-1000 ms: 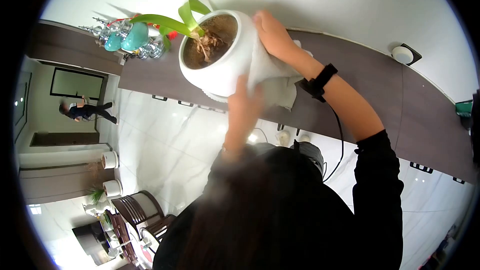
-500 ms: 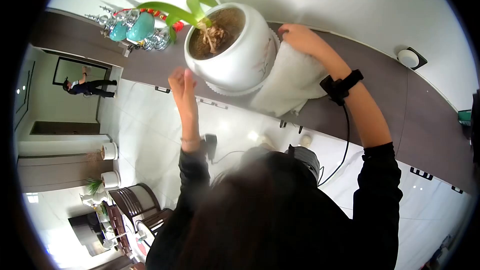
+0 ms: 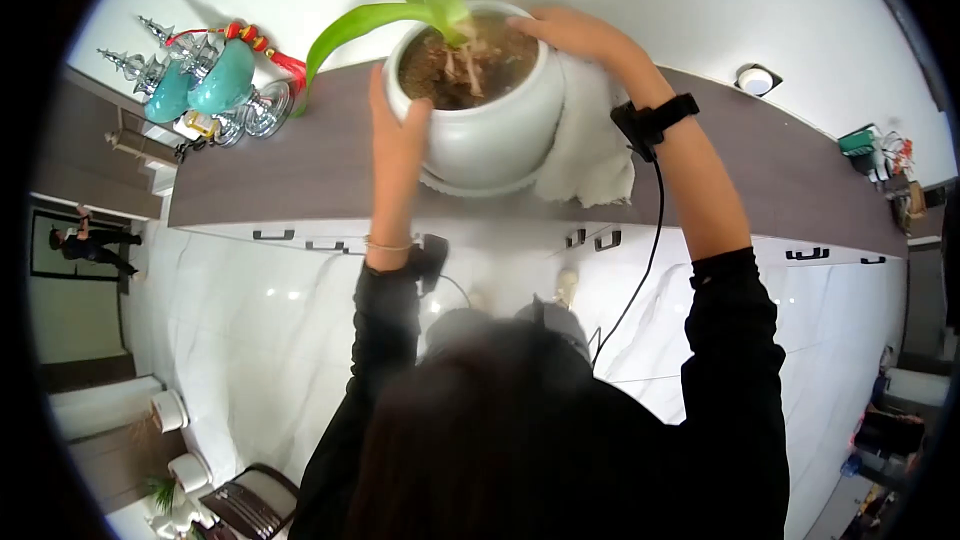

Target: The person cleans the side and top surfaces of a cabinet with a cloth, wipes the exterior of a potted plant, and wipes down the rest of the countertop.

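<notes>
A round white flower pot (image 3: pixel 492 152) stands on the dark cabinet top (image 3: pixel 300 165), holding soil and a plant with long green leaves (image 3: pixel 368 24). My left hand (image 3: pixel 399 145) grips the pot's left side, its thumb over the rim. On the far right of the pot, my right hand (image 3: pixel 572 34) is closed over the rim, with fingertips at the inner edge by the soil; part of its grip is hidden. A pale cloth (image 3: pixel 592 145) lies crumpled against the pot's right side, beneath my right wrist.
Turquoise and silver ornaments (image 3: pixel 222 78) with a red tassel stand left of the pot. A round white wall fixture (image 3: pixel 755 80) is at the right. A black cable (image 3: pixel 655 240) hangs from my right wrist strap. A person (image 3: pixel 95 243) shows at far left.
My right hand has left the cloth and moved onto the pot's rim. My left hand has moved from beside the pot to its left rim. The camera view has turned.
</notes>
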A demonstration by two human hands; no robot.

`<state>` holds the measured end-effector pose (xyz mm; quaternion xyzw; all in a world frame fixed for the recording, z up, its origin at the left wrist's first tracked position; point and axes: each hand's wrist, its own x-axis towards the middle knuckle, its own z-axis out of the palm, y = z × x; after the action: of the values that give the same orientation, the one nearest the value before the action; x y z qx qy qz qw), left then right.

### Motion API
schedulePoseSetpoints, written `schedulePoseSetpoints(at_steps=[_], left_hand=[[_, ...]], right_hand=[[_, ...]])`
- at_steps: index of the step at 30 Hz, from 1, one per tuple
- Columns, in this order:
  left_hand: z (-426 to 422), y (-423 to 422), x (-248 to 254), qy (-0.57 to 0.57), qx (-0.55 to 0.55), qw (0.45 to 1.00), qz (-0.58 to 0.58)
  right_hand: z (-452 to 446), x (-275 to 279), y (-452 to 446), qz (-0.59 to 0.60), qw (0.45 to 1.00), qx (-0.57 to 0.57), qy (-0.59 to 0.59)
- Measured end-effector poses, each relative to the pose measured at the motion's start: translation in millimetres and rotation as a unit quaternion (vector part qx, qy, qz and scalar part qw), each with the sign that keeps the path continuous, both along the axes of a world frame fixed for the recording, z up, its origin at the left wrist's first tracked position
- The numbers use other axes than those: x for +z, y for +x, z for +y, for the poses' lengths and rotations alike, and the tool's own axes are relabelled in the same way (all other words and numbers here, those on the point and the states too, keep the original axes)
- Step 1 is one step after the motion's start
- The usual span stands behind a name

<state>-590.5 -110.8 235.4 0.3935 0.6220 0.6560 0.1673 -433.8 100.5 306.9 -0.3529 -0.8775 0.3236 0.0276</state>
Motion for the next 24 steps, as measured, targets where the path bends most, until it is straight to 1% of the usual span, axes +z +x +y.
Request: schedulePoseSetpoints(at_steps=[2,3,4,6,9,12,15,18,19,22,24], left_hand=[[6.2,-1.3,-8.6,0.088,-0.029,0.996,0.005],[8.9,3.1,-20.4,0.107,0.027,0.994,-0.026],[6.2,6.9,-18.0,0.086,0.053,0.995,-0.019],[-2.2,12.1,-2.0,0.051,0.069,0.995,-0.058],[0.2,4.9,-10.5,0.054,0.083,0.995,-0.024],[-0.4,3.6,-11.3,0.054,0.089,0.995,-0.012],[-4.9,1.9,-7.9,0.070,0.075,0.994,-0.019],[-12.0,-2.3,-1.9,0.077,0.034,0.996,-0.027],[-10.4,-4.1,-3.1,0.088,0.027,0.995,-0.032],[-7.4,-8.0,-11.2,0.120,-0.009,0.991,-0.058],[-6.8,-10.1,-12.8,0.153,-0.051,0.983,-0.086]], right_hand=[[-5.5,0.6,-4.0,0.020,0.998,-0.027,0.047],[-9.5,-4.3,-3.5,0.028,0.997,-0.037,0.066],[-12.5,-11.5,-3.4,0.049,0.996,-0.059,0.043],[-15.6,-18.3,-4.1,0.098,0.989,-0.108,-0.004],[-23.2,-11.8,-5.5,0.057,0.991,-0.093,0.084],[-27.0,-11.8,-4.0,0.040,0.990,-0.084,0.102],[-35.5,-14.4,3.8,0.031,0.986,-0.081,0.140],[-43.1,-15.7,8.5,-0.001,0.983,-0.105,0.149],[-49.7,-16.3,10.7,-0.007,0.977,-0.128,0.172],[-66.4,-14.9,15.9,-0.016,0.971,-0.187,0.150],[-72.3,-16.0,19.6,-0.033,0.970,-0.188,0.153]])
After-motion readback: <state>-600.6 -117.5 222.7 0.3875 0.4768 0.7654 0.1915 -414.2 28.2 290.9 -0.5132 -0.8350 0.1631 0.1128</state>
